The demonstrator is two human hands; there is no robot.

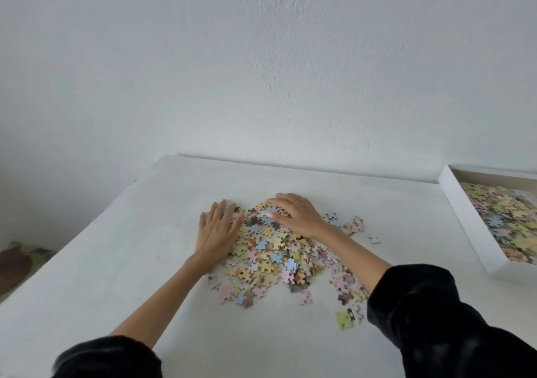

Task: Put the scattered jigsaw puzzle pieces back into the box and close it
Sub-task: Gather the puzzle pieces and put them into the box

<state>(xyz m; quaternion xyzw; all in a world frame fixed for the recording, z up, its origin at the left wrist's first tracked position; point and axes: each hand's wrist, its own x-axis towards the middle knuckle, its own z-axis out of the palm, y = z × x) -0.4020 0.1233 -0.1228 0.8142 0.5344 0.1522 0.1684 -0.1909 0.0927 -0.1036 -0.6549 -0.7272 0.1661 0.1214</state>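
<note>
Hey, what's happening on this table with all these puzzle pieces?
A person seems to be gathering loose jigsaw pieces on a white table. The left hand lies flat against the pile's left edge, the right hand flat on its far part, both holding nothing. An open white box at the right already holds many pieces, but plenty remain on the table.

Person wore a black, kinda fuzzy-looking top; left sleeve and right sleeve were both bunched up near the elbows, forearms bare.
</note>
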